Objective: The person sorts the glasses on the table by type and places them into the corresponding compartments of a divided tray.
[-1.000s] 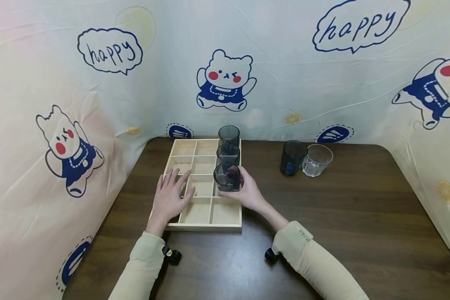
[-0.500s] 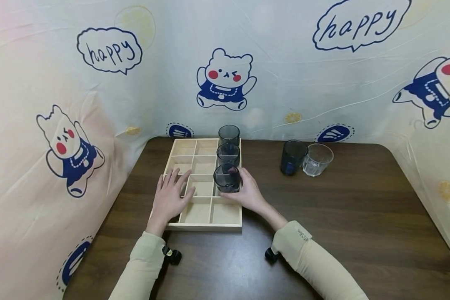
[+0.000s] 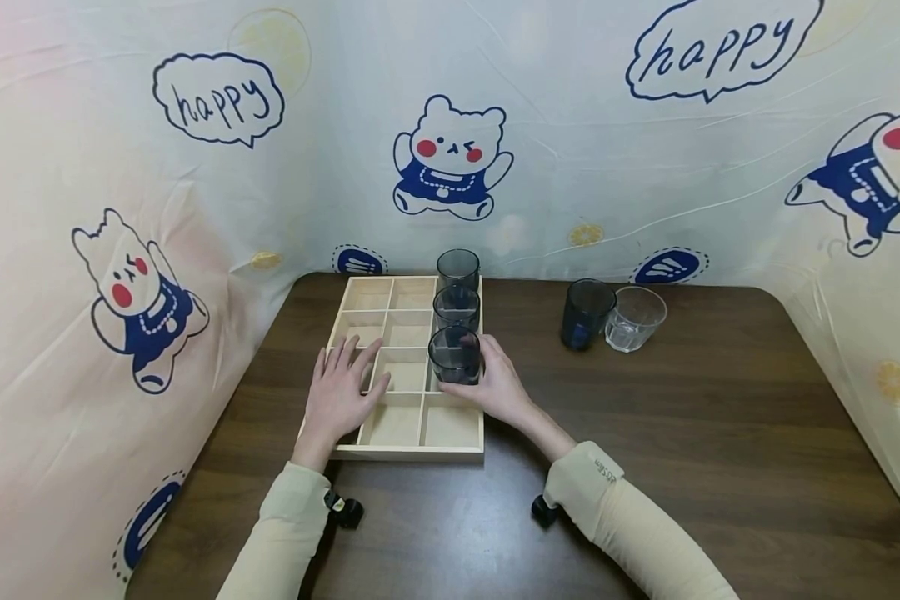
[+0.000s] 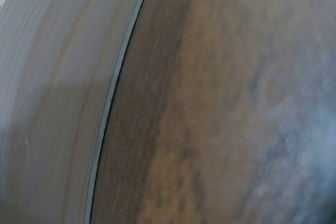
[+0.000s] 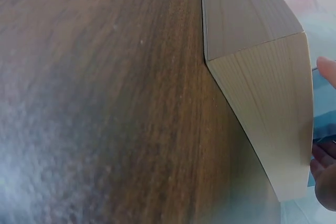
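In the head view, a pale wooden compartment tray (image 3: 412,455) lies on the table. My right hand (image 3: 501,385) grips a dark tinted drinking glass (image 3: 454,358), which stands upright at the third compartment from the back in the right column. Behind it in that column stand two more tinted glasses, a middle one (image 3: 456,308) and a far one (image 3: 458,267). My left hand (image 3: 341,398) rests over the tray's left side with its fingers spread. In the right wrist view, fingertips (image 5: 326,182) show at the edge, beyond the tray's wooden corner (image 5: 262,87).
To the right on the brown table (image 3: 645,467) stand a dark glass (image 3: 587,317) and a clear glass (image 3: 634,321), side by side. A printed cloth (image 3: 555,150) hangs behind the table. The left wrist view holds the tray's side wall (image 4: 63,103) and tabletop.
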`<state>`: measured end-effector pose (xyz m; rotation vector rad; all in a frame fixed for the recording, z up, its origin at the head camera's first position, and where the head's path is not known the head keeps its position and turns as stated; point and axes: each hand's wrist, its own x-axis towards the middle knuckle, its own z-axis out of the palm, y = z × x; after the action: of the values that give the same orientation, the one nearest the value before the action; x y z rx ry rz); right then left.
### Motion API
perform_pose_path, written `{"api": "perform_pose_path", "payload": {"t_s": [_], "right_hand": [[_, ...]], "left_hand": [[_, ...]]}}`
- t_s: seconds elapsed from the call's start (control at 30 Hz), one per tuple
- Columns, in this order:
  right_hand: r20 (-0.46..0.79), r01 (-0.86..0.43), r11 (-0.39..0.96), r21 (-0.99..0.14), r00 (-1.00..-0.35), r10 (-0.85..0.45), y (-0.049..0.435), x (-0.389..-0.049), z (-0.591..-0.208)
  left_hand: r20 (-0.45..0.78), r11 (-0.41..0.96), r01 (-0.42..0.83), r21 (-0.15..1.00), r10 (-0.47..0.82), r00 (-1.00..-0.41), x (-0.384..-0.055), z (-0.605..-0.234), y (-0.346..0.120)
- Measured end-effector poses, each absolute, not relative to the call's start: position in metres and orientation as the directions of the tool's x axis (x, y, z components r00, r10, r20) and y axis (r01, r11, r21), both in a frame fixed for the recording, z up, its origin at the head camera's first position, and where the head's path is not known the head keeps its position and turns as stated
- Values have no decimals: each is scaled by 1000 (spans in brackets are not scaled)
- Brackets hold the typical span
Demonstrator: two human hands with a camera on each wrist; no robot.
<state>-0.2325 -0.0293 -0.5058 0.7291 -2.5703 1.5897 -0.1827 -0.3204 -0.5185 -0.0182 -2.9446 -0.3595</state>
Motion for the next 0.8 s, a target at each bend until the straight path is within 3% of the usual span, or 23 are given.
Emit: {"api": "perform_pose_path", "payload": {"t_s": [0.8], "right_hand": [[270,-533,536,-655,-827,-492,12,-220,-499]], "left_hand": [[167,969,34,247,-8,-986,-182,-517,-320]]}}
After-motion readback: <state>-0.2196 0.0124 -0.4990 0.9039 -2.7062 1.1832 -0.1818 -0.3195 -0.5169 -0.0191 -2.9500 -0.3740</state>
